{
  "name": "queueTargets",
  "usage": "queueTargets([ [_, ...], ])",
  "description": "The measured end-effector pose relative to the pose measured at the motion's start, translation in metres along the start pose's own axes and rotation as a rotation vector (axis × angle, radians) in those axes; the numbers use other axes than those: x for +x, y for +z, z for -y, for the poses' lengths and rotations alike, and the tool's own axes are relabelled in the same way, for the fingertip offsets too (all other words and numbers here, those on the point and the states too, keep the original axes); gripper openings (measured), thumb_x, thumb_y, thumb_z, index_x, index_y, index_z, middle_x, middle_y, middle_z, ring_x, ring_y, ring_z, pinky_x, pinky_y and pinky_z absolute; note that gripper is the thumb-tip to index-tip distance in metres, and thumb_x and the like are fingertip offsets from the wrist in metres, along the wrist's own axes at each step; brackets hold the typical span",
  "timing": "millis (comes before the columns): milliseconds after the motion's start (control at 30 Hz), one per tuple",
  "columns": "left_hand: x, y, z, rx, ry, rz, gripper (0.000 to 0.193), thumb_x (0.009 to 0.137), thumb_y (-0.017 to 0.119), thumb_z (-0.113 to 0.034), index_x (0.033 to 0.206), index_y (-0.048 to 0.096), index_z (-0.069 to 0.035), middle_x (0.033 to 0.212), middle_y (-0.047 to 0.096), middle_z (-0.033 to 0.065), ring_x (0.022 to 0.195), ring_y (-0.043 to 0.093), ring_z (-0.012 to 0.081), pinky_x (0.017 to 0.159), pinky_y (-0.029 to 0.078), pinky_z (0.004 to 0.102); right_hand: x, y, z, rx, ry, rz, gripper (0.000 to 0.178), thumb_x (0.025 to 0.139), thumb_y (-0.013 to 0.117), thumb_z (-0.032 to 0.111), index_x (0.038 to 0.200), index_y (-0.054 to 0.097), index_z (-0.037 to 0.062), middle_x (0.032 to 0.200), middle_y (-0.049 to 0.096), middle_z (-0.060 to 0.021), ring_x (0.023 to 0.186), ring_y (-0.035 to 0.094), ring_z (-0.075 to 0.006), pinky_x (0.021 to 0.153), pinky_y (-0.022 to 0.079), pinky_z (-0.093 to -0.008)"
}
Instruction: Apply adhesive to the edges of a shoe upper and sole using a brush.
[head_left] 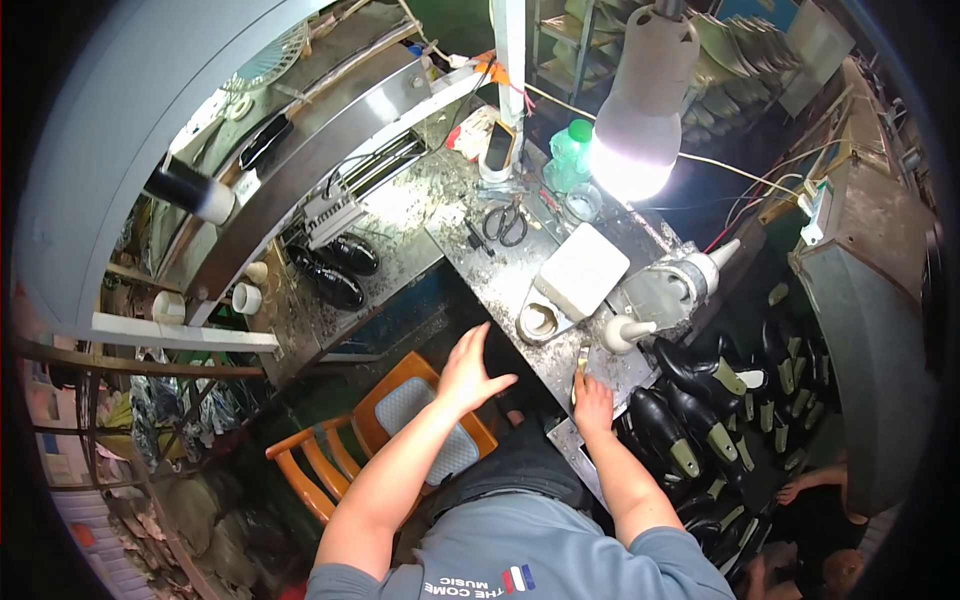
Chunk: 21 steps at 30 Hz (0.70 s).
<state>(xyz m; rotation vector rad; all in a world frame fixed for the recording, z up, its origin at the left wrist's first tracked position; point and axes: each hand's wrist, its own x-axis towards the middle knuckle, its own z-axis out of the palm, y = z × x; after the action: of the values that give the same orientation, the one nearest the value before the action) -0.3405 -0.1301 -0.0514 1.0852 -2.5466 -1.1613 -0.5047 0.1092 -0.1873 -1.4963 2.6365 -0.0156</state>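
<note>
My left hand is held out in front of the chair, thumb and fingers spread, with nothing in it. My right hand is at the near edge of the metal workbench, closed around a small brush with a yellowish handle. The brush's tip points away from me over the bench top. Just beyond it stand a round open pot with a stained rim and a white box-shaped container. A white bottle with a pointed spout is close to my right hand.
A bright lamp hangs over the bench. Scissors and a green-capped bottle are farther back. Black shoes on lasts crowd the right; a glossy black pair sits left. An orange wooden chair is beside me. Another person's hand shows lower right.
</note>
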Motion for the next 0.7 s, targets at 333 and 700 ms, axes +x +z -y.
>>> queueTargets([
  [333,0.132,0.083,-0.118,0.45,-0.015,0.1,0.138,0.05,0.088,-0.057,0.154,0.011,-0.008,0.156,0.011,0.0291,0.146,0.012,0.0442,0.114,0.018,0.0616,0.025,-0.035,0.016,0.456,0.293,-0.004,0.064,0.078,0.066,0.01,0.139,0.045,0.0054,0.139,0.045,-0.0181,0.123,0.048,-0.0378,0.102,0.04,-0.0469],
  [700,0.155,0.107,-0.106,0.323,-0.041,0.025,0.12,0.054,0.086,-0.039,0.151,0.023,-0.007,0.148,0.021,0.0286,0.137,0.022,0.0467,0.112,0.023,0.0561,0.085,0.019,0.012,0.935,0.552,-0.135,0.059,0.08,0.07,0.016,0.13,0.05,-0.006,0.122,0.058,-0.0195,0.092,0.062,-0.0243,0.084,0.05,-0.0353],
])
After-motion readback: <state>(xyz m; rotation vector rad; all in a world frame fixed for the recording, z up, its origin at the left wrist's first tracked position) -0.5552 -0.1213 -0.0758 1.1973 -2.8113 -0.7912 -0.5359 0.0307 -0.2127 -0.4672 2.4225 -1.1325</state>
